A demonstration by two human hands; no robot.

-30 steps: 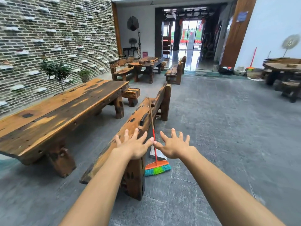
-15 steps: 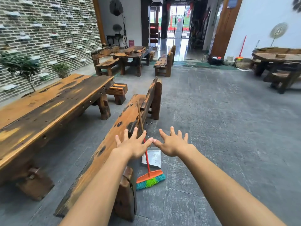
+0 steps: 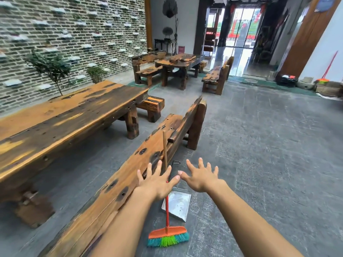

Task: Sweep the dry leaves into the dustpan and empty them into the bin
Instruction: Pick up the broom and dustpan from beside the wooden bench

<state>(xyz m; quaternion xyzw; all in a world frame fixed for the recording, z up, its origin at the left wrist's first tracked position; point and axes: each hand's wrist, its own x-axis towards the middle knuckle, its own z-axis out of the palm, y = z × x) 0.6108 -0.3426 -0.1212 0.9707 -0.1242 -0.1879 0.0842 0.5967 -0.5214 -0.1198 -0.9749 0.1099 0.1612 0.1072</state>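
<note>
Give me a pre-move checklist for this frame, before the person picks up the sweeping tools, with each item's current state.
1. Both hands free: ok. Left hand and right hand are spread open, holding nothing.
2. Broom within view and standing: ok. It leans against the wooden bench, bristles on the floor.
3. Dustpan nearby: ok. It lies on the floor just beside the broom.
4. Dustpan empty: ok, only small specks show on it.
5. Dry leaves located: cannot tell. None are clearly visible on the floor.
6. Bin located: cannot tell. No container can be clearly identified as the bin.
</note>
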